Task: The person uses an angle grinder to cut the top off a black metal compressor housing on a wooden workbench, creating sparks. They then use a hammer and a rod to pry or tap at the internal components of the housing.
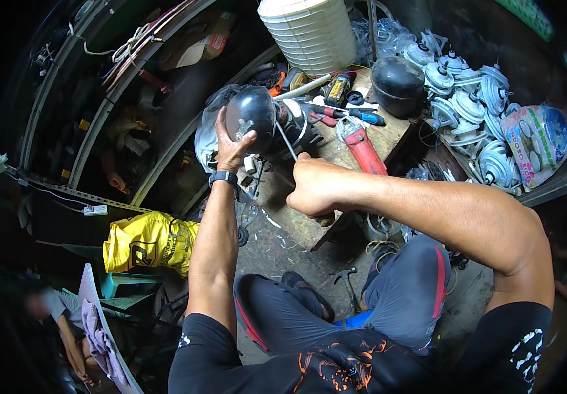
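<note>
A glossy black rounded housing [252,118] rests at the far left of the low wooden workbench [290,210]. My left hand [231,144] grips its near side, fingers along the left edge and thumb across the front. Closed in a fist, my right hand [319,186] holds a screwdriver [286,140]; its thin metal shaft slants up to the housing's right side. The fist hides most of its handle. Just right of the housing stands a dark part with light metal pieces [293,121], partly covered.
Beside my right forearm lies a red tool [363,146], with a blue-handled screwdriver [367,117] beyond. A second black housing [398,82] and pale metal parts [470,105] sit right. A hammer [346,279] lies between my feet. Another person [67,328] is at lower left.
</note>
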The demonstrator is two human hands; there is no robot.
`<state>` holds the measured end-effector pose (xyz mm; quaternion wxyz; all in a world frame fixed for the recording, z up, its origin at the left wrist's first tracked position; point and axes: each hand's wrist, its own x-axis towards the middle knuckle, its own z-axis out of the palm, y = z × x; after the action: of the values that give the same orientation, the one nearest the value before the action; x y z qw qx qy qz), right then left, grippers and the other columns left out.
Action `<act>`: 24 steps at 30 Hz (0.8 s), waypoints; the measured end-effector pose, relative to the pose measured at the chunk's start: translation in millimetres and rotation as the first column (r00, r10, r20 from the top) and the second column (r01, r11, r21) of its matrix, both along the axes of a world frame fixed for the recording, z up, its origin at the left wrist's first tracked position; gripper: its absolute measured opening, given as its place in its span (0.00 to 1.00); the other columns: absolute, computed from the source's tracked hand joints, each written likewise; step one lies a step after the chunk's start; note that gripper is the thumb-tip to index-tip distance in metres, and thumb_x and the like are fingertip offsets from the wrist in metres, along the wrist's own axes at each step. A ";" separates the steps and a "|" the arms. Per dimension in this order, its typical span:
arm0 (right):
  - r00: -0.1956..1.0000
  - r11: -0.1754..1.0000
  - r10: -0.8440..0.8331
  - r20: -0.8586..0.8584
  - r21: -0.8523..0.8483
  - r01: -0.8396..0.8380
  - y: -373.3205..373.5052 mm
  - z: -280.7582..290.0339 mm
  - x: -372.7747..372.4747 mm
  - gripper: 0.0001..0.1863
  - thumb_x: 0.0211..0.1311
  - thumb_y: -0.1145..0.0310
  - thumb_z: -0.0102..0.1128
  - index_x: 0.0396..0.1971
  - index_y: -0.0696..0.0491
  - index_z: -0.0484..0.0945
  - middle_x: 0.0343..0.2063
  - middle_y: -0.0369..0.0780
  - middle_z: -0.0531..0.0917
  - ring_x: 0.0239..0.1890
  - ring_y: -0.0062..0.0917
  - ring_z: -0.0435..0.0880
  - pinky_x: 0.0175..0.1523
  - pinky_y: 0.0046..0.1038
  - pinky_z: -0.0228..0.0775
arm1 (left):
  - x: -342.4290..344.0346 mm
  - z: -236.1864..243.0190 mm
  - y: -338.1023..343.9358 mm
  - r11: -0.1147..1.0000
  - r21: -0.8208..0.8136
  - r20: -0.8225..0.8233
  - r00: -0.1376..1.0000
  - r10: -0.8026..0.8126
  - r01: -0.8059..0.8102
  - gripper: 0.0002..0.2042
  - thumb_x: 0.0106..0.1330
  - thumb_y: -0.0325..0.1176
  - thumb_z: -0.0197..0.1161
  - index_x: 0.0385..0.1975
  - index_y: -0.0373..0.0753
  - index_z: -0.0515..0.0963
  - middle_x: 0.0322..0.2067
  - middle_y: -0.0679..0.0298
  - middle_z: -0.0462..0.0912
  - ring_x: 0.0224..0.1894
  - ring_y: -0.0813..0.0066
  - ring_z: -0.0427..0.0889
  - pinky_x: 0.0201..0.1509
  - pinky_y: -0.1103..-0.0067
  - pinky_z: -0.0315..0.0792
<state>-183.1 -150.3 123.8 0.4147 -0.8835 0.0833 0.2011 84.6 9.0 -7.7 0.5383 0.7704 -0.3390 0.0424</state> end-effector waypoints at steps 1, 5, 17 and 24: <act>0.999 1.000 0.004 0.039 -0.012 -0.004 3.3 -1.6 1.0 0.36 0.57 0.66 0.60 0.56 0.80 0.62 0.45 0.68 0.81 0.48 0.53 0.87 0.52 0.42 0.80 | -1.6 -0.5 -0.1 1.000 -0.023 -0.034 0.999 -0.011 0.010 0.57 0.45 0.52 0.80 0.76 0.39 0.55 0.69 0.50 0.63 0.70 0.55 0.66 0.73 0.64 0.65; 0.997 0.998 0.016 0.079 -0.070 -0.010 9.4 -10.5 0.9 0.35 0.57 0.65 0.61 0.54 0.80 0.64 0.45 0.69 0.81 0.48 0.54 0.86 0.53 0.42 0.80 | -1.1 -0.2 0.8 0.999 -0.032 -0.006 1.000 -0.014 0.014 0.58 0.44 0.53 0.80 0.75 0.37 0.55 0.69 0.50 0.62 0.70 0.55 0.66 0.74 0.65 0.63; 0.969 0.995 -0.100 0.225 0.036 0.095 -4.0 -82.0 -26.2 0.31 0.61 0.58 0.66 0.56 0.64 0.68 0.44 0.58 0.83 0.51 0.48 0.85 0.56 0.42 0.76 | -3.8 -6.8 5.8 0.998 0.055 0.043 0.999 -0.012 0.009 0.63 0.45 0.62 0.78 0.78 0.34 0.50 0.72 0.46 0.58 0.74 0.52 0.61 0.77 0.64 0.57; 0.952 0.869 -0.273 0.142 0.461 0.181 11.8 -150.5 -29.7 0.28 0.67 0.54 0.63 0.57 0.58 0.67 0.49 0.59 0.83 0.54 0.53 0.83 0.59 0.45 0.74 | -15.3 3.7 5.6 0.998 0.040 -0.149 0.988 -0.051 0.057 0.64 0.47 0.56 0.82 0.79 0.40 0.44 0.72 0.47 0.61 0.72 0.55 0.64 0.75 0.66 0.62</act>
<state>-212.9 -138.5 -26.6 0.6317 -0.7657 0.0964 0.0735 69.3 14.6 -4.1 0.5456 0.7738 -0.3196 -0.0370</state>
